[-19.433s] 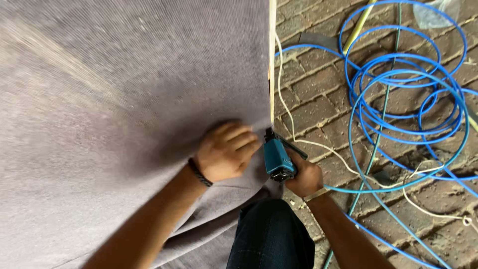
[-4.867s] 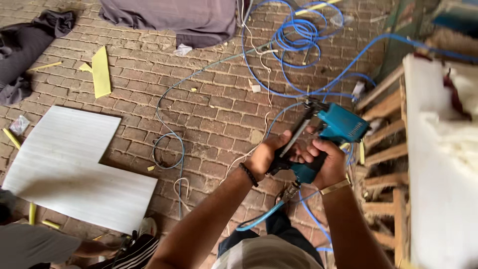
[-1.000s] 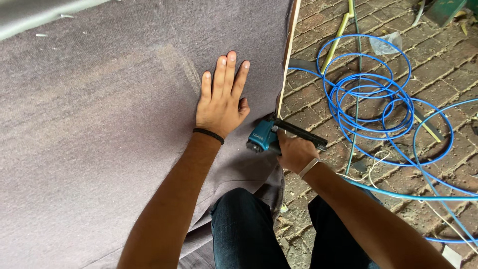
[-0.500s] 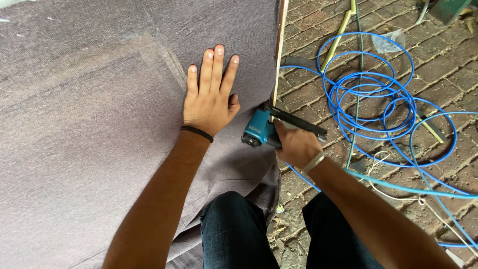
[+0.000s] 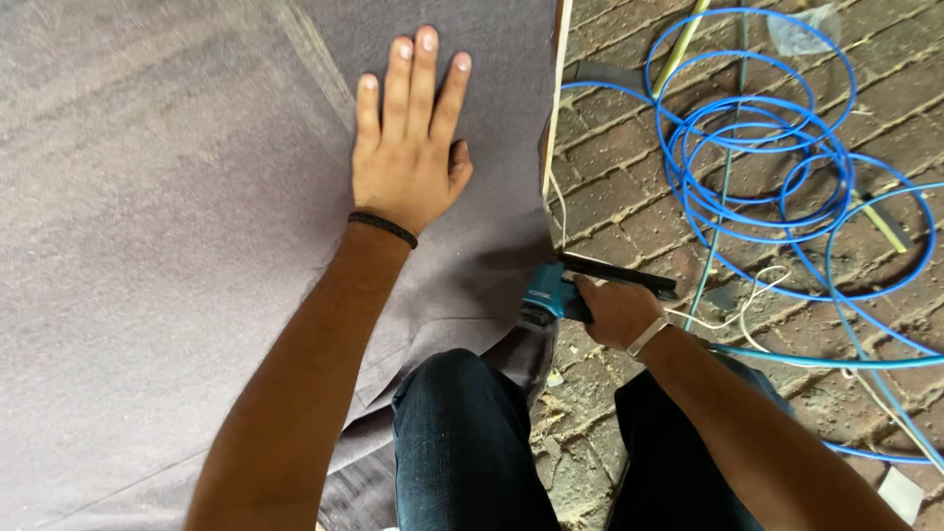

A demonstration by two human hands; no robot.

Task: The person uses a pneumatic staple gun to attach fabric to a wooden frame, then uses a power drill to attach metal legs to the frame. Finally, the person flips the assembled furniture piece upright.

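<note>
1. Grey fabric point(image 5: 177, 197) covers most of the view, stretched over a panel whose pale wooden edge point(image 5: 553, 108) runs down beside the brick floor point(image 5: 610, 197).
2. Left hand point(image 5: 408, 147) lies flat on the fabric near that edge, palm down, fingers straight and close together, gripping nothing; a black band circles its wrist.
3. Right hand point(image 5: 615, 310) is clamped around a teal pneumatic stapler point(image 5: 560, 293), held at the fabric's lower corner just beside the panel edge.
4. Blue air hose point(image 5: 757, 167) lies coiled on the bricks to the right.
5. Dark jeans point(image 5: 472, 442) show below.
</note>
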